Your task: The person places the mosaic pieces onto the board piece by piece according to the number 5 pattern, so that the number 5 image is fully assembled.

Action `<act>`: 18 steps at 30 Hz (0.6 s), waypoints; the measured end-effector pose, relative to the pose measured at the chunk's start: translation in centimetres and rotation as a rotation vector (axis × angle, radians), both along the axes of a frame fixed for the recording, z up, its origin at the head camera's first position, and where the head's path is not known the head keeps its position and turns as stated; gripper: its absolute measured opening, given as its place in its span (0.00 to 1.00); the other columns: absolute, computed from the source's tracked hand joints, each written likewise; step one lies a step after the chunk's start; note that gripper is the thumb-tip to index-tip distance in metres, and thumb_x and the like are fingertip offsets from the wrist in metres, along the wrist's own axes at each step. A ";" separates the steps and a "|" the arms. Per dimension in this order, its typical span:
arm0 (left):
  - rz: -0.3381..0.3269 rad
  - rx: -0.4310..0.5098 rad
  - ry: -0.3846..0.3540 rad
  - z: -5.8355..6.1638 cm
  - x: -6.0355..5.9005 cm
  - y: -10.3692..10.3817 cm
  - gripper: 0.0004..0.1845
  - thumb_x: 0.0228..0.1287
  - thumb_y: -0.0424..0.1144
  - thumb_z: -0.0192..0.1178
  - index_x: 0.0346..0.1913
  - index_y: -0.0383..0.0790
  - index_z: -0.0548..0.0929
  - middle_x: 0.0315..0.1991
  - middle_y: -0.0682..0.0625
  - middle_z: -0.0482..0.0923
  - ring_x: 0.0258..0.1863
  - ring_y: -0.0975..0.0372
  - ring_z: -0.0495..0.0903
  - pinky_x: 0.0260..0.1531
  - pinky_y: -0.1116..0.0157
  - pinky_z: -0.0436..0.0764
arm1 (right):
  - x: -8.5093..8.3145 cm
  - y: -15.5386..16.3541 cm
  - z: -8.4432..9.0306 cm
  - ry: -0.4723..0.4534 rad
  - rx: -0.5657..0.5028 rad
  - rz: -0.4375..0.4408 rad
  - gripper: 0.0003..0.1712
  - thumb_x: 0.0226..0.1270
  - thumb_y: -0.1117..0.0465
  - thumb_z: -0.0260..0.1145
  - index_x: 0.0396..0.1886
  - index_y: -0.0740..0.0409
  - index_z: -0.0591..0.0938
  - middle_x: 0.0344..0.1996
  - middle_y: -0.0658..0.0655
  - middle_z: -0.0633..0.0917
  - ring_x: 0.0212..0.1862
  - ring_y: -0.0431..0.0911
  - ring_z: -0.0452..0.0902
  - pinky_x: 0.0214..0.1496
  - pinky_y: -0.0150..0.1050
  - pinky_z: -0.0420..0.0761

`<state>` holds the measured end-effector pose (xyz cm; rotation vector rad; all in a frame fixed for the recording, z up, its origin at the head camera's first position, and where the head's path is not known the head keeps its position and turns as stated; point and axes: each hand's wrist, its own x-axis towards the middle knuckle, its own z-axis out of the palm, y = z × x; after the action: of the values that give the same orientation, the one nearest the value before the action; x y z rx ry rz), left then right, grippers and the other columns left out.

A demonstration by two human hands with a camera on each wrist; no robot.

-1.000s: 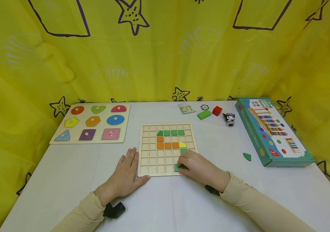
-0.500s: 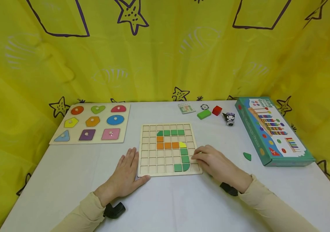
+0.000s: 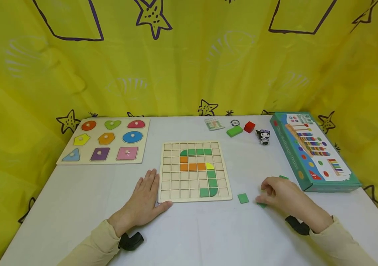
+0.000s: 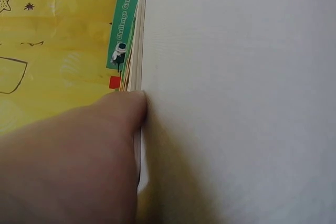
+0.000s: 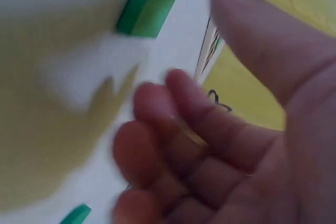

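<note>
My left hand (image 3: 144, 199) lies flat on the table with straight fingers, touching the left edge of the wooden grid board (image 3: 175, 183). In the left wrist view its thumb (image 4: 134, 106) is against the board's edge. The board holds green, orange and yellow tiles laid in a bent line. My right hand (image 3: 285, 195) is right of the board, over a green tile (image 5: 155, 6) partly hidden under it. Its fingers are loosely bent and the thumb stands apart, with nothing between them. A green square tile (image 3: 243, 198) lies between that hand and the board.
A green quarter-round tile (image 3: 283, 177) lies beyond my right hand, beside a game box (image 3: 315, 151). A knob puzzle (image 3: 144, 127) stands at the left. At the back are a pattern card (image 3: 214, 124), green block (image 3: 234, 131), red cube (image 3: 249, 127) and small figurine (image 3: 263, 136).
My right hand has left the board and moved right to the loose green tiles. The green tiles at the board's lower right have come into sight. My left hand has stayed still.
</note>
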<state>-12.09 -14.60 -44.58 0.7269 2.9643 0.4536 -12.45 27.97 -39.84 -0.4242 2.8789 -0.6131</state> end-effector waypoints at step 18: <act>0.001 -0.012 -0.014 0.0 -0.1 0.1 0.52 0.68 0.66 0.48 0.73 0.21 0.49 0.75 0.30 0.42 0.74 0.43 0.38 0.68 0.43 0.43 | -0.1 -5.3 0.8 0.156 -0.107 0.163 0.12 0.62 0.59 0.73 0.42 0.58 0.85 0.32 0.44 0.80 0.33 0.37 0.73 0.33 0.34 0.78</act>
<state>-12.15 -14.52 -44.58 0.7176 2.9517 0.4388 -12.51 22.66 -39.05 -0.7459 2.9250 -0.7376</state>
